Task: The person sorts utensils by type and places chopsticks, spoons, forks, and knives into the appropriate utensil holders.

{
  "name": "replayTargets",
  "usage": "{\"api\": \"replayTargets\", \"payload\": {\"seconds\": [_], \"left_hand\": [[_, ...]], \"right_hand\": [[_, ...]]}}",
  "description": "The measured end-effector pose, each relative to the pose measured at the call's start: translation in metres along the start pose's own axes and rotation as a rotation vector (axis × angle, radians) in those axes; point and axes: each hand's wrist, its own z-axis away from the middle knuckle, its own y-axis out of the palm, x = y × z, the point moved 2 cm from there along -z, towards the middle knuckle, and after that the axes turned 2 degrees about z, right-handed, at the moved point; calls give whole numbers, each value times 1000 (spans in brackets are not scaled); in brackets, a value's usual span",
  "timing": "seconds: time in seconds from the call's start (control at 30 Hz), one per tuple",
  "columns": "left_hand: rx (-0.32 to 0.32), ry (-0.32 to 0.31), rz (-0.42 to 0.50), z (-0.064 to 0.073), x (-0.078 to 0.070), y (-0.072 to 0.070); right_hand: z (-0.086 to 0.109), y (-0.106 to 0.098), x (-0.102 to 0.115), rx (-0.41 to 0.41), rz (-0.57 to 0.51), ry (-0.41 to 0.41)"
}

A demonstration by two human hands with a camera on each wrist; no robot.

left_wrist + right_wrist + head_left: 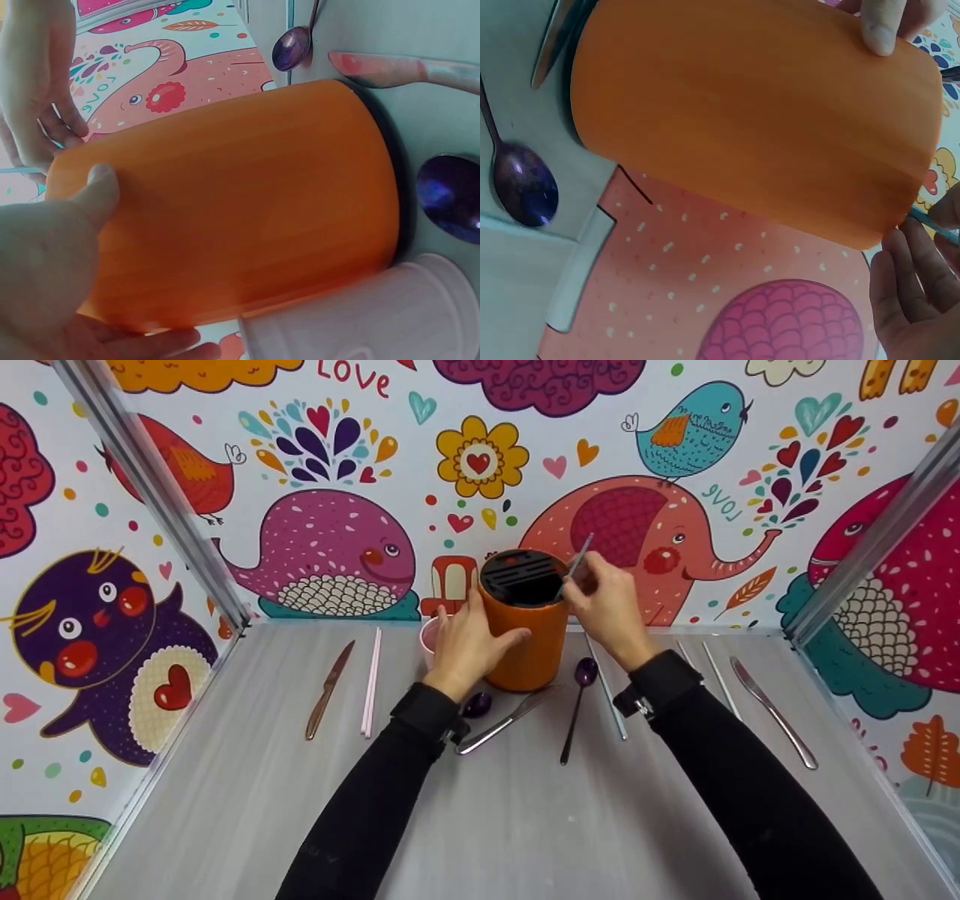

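Observation:
An orange cylindrical utensil holder [534,652] with a black slotted top [521,570] stands upright by the back wall. My left hand [474,643] grips its left side near the rim, thumb across the front, as the left wrist view also shows. At the right rim my right hand [609,604] pinches a thin bluish chopstick [583,551], held steeply tilted with its lower end at the top of the holder. In the right wrist view, the chopstick [928,220] shows between fingertips and rim. A pale pink cup [360,319] stands left of the holder, partly behind my left hand.
In front of the holder lie a knife [499,726], a dark purple spoon [585,672], another spoon [478,705] and a light-blue chopstick [611,697]. Left are a copper knife [330,686] and pink chopsticks [371,682]; right, a pale chopstick [721,679] and a knife [772,711]. Patterned walls enclose the table.

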Motion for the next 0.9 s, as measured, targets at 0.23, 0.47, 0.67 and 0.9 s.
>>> {"api": "replayTargets", "payload": {"seconds": [0.23,0.47,0.67,0.9], "left_hand": [[9,-12,-6,0,-1,-1],[8,-8,-10,0,-1,-1],[6,-9,-16,1,-1,0],[5,-18,6,1,0,0]], "right_hand": [[5,5,-9,-10,16,29],[8,8,-15,-30,-9,57],[14,5,-20,-31,-34,97],[18,0,-35,-14,-21,158]]}}
